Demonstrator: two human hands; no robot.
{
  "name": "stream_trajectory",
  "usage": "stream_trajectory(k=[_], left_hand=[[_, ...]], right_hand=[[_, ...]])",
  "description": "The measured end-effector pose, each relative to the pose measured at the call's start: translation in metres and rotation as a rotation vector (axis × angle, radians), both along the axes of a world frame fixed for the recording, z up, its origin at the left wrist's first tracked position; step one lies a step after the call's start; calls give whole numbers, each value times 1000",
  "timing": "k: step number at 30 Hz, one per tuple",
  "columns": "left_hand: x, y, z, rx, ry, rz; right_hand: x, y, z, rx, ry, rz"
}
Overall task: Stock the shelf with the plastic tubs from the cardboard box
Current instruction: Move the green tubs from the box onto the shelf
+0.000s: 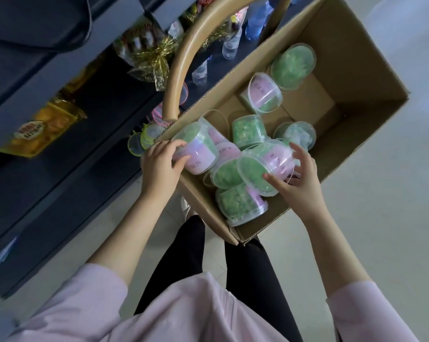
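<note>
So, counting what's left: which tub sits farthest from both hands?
The tub in the cardboard box's far end, green contents facing up; the others lie nearer the hands.

**Materials and finishes**

Your cardboard box (351,77), upper right of frame: matt brown corrugated paperboard. Tubs (258,166) inside: clear glossy plastic, smooth pink paper labels. Shelf (68,154), left: dark, matt. Upper centre, bottles (230,45) of clear shiny plastic beside crinkled gold foil ribbon (154,55).
</note>
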State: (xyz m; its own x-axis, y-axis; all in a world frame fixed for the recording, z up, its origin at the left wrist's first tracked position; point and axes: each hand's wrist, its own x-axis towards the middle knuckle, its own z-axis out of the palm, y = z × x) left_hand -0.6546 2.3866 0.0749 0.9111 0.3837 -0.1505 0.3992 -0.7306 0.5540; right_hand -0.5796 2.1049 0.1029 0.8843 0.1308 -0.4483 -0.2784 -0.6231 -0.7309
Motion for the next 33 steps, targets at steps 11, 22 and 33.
stream_trajectory(k=[11,22,33], left_hand=[[-2,-27,90,-197,-163,154],[-87,-43,281,-99,-588,534],[-231,33,425,151,-846,559]], right_hand=[[11,-12,56,63,45,-177],[30,46,244,560,203,160],[-85,184,388,858,360,403]])
